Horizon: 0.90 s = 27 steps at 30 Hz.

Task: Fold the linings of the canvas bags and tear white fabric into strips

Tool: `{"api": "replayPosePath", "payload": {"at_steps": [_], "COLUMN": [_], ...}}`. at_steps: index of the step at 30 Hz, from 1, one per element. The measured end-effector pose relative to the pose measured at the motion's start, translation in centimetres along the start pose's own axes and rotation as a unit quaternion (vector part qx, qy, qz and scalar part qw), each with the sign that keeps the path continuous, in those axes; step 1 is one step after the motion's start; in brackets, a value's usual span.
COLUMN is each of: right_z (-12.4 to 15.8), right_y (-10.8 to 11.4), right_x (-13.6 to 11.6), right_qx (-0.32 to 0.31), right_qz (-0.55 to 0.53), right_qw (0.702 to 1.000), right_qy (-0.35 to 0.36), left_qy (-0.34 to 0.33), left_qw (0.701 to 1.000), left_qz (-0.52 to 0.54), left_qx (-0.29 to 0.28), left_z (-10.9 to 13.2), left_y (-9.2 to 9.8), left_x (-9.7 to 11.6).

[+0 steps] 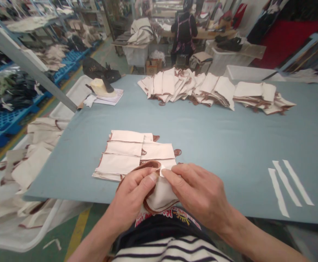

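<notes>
Between my two hands, just over the table's near edge, is a cream fabric piece (161, 194) with a brown edge binding. My left hand (137, 187) is closed, with thumb and fingers pinching the brown-bound edge. At that same spot my right hand (199, 193) pinches a small white bit (161, 170), which looks like a strip or tag; most of it is hidden by the fingers. Right behind the hands lies a stack of cream fabric pieces (124, 147) with brown edges. Brown cord loops (177, 152) stick out on its right side.
Along the table's (219, 142) far side runs a row of cream fabric piles (164, 82). Several white strips (290, 185) lie at the right. A yellow-and-white object (101, 88) rests on papers at the far left corner. A white bin (35, 238) of fabric pieces stands left; a seated person (184, 32) is beyond.
</notes>
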State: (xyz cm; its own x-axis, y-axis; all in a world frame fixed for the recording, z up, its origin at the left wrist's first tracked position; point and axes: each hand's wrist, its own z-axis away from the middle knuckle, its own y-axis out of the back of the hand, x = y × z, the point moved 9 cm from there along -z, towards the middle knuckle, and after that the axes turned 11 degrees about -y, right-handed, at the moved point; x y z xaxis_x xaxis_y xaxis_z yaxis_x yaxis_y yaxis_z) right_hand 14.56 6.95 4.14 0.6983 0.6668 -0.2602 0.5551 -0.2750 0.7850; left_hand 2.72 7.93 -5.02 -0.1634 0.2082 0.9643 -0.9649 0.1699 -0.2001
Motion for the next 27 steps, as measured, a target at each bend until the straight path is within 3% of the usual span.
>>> {"api": "replayPosePath", "payload": {"at_steps": [7,16,27], "right_z": [-0.4,0.1,0.8], "right_y": [-0.2,-2.0,-4.4], "right_x": [-0.6,-1.2,-1.5], "right_qx": [0.007,-0.058,-0.119], "right_qz": [0.062,0.072,0.166], "right_qw": [0.996,0.988,0.973], "right_qy": [0.059,0.127,0.109], "left_qy": [0.030,0.067,0.080], "left_qw": [0.998,0.997,0.993], "left_qz": [0.048,0.024,0.045], "left_qx": [0.020,0.036,0.077], "left_z": [-0.6,-1.1,-1.6], "left_y": [0.5,1.2,1.4], "left_x": [-1.3,-2.2,-3.2]}}
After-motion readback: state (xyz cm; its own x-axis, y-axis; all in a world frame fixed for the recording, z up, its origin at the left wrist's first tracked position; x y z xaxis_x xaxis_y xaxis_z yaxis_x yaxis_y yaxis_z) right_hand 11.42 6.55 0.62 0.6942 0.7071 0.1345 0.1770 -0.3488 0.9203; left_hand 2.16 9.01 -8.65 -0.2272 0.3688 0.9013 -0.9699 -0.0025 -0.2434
